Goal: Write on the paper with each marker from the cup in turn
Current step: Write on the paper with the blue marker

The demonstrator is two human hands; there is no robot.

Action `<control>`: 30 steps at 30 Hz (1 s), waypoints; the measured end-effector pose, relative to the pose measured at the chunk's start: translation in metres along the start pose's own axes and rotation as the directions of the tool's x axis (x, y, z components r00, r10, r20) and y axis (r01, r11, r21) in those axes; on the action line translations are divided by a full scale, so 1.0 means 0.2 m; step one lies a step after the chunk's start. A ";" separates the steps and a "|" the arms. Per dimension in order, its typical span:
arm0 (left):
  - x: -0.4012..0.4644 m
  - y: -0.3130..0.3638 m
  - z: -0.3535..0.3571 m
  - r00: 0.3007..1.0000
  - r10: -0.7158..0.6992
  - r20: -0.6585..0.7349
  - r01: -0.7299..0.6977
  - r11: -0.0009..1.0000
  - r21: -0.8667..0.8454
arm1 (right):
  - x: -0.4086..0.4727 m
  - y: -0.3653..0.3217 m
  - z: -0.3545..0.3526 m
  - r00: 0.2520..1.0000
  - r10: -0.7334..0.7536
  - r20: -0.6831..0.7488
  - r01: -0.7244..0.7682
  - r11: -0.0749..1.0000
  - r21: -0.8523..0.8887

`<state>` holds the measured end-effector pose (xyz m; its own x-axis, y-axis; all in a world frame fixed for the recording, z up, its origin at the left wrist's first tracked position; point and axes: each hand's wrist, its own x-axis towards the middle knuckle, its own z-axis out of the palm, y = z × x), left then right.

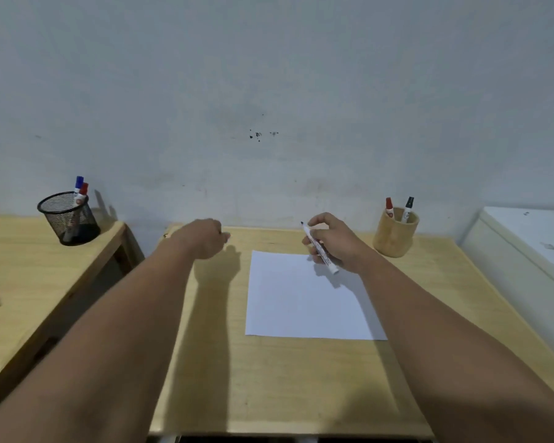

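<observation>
A blank white paper (304,298) lies on the wooden desk (269,378). My right hand (336,243) hovers over the paper's far right corner and grips a white marker (319,247) with its dark tip bare and pointing up and away. My left hand (205,238) is closed above the desk to the left of the paper; whether it holds a cap I cannot tell. A wooden cup (395,233) at the far right holds a red-capped marker (389,207) and a black-capped marker (407,209).
A black mesh cup (69,219) with a blue and a red marker stands on a second wooden table (29,282) to the left, across a gap. A white cabinet (525,251) borders the desk on the right. The wall runs close behind.
</observation>
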<state>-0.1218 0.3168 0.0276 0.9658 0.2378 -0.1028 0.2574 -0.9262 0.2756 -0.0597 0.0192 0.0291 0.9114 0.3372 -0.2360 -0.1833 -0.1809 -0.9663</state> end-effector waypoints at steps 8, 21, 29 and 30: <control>-0.02 0.05 0.17 0.997 -0.071 0.033 0.065 0.986 0.151 | 0.03 -0.03 0.06 0.992 0.056 0.115 -0.105 0.869 0.483; -0.27 0.14 0.29 0.902 0.103 -0.419 -0.109 0.994 0.010 | 0.10 0.07 0.31 0.994 -0.070 -0.086 0.082 0.985 0.149; -0.46 0.05 0.54 0.837 0.485 -0.254 -0.479 0.873 0.090 | 0.13 0.26 0.43 0.984 -0.094 -0.149 0.105 0.992 0.066; -0.47 0.05 0.54 0.854 0.471 -0.221 -0.475 0.879 0.038 | 0.14 0.29 0.43 0.983 -0.100 -0.153 0.112 0.991 0.074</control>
<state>-0.2129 0.2540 -0.0633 0.9526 -0.1680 0.2535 -0.2334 -0.9383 0.2552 -0.0774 0.0977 -0.0419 0.9707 0.2083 -0.1197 -0.1066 -0.0732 -0.9916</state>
